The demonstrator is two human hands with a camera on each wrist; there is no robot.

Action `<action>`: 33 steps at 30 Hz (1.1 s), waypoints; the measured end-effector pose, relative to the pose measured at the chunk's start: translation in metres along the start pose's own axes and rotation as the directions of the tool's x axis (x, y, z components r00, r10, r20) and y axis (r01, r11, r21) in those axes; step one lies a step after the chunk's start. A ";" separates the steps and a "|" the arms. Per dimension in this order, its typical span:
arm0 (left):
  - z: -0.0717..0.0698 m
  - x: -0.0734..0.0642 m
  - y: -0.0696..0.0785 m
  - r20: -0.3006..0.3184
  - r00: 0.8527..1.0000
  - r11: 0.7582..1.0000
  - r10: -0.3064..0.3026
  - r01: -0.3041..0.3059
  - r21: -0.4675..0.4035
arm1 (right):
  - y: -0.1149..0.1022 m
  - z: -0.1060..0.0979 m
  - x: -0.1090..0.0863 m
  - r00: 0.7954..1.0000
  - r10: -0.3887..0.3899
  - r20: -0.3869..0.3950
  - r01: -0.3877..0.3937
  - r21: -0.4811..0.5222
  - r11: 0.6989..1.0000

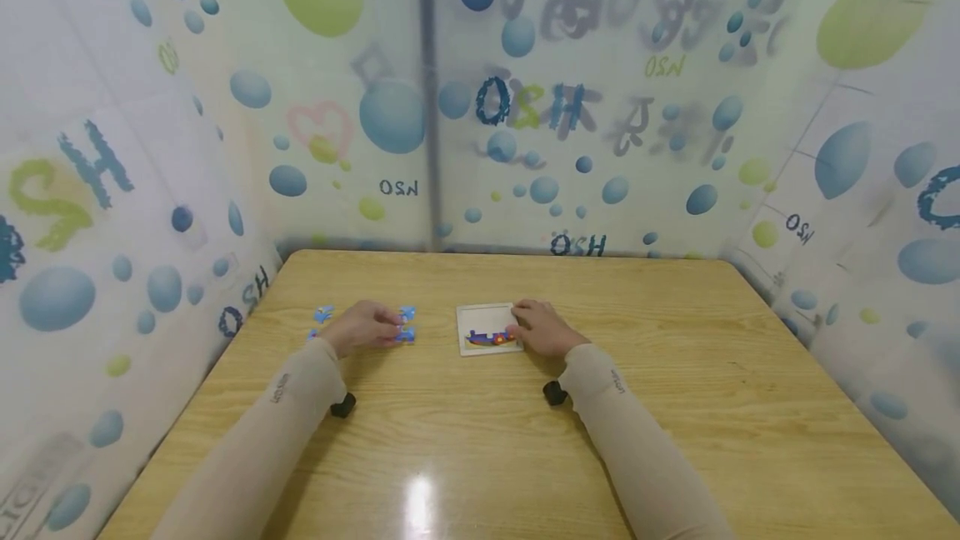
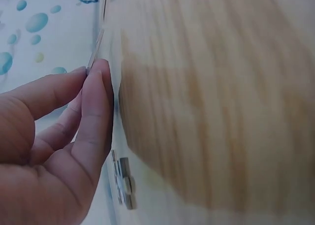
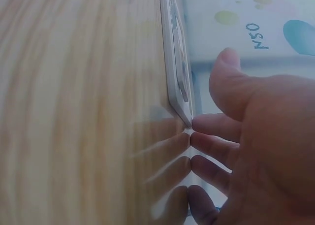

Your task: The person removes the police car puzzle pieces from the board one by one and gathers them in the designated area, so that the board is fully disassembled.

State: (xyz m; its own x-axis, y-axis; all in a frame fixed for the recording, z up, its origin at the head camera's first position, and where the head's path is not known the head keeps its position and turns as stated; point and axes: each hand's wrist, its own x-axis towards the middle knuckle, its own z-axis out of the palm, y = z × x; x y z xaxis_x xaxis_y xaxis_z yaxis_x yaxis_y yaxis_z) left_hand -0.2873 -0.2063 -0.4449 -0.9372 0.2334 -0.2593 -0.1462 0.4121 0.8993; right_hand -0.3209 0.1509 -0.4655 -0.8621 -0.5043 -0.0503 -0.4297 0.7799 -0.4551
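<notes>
A square puzzle board (image 1: pixel 483 319) with a pale rim lies flat on the table. Along its near side sit joined pieces (image 1: pixel 486 339) in blue, yellow and red. My left hand (image 1: pixel 362 328) is left of the board, thumb and fingertips pinching a thin puzzle piece (image 2: pixel 96 48), seen edge-on in the left wrist view. Close by lie loose blue puzzle pieces (image 1: pixel 324 313), partly covered by that hand. At the board's right edge is my right hand (image 1: pixel 549 330); its fingertips touch the tabletop by the board's corner (image 3: pixel 186 119), thumb raised, holding nothing.
Both hands work over a glossy wooden table (image 1: pixel 465 432). Printed curtains (image 1: pixel 360 215) with bubbles and letters hang around its back and sides. A small dark block (image 1: pixel 343 405) shows under the left wrist, another dark block (image 1: pixel 555 392) under the right.
</notes>
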 end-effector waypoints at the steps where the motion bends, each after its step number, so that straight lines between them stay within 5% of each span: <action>1: 0.000 -0.001 0.000 -0.006 1.000 1.000 -0.006 0.006 0.001 | 0.000 0.000 0.000 1.000 0.005 0.003 -0.005 0.002 1.000; 9: 0.001 -0.008 0.002 -0.104 0.995 0.984 -0.008 0.026 0.178 | -0.002 0.000 -0.002 1.000 -0.001 -0.004 0.001 -0.004 1.000; 21: 0.008 -0.006 0.005 -0.240 0.963 0.869 0.125 0.010 0.495 | -0.001 0.005 -0.003 1.000 0.015 -0.005 -0.015 -0.007 1.000; 25: 0.008 -0.008 0.005 -0.219 0.964 0.846 0.153 -0.013 0.534 | -0.001 0.004 -0.001 1.000 0.019 -0.001 -0.019 -0.001 1.000; 33: 0.012 -0.003 0.008 -0.113 0.976 0.837 0.185 -0.097 0.538 | -0.002 0.002 -0.002 1.000 0.026 -0.001 -0.026 0.007 1.000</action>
State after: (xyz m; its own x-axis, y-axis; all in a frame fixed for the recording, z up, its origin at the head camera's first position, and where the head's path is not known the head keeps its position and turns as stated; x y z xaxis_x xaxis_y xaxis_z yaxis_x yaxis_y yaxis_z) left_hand -0.2823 -0.1930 -0.4410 -0.9777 0.2047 -0.0468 0.1385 0.7963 0.5889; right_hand -0.3180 0.1498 -0.4658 -0.8734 -0.4831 -0.0612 -0.4050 0.7904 -0.4595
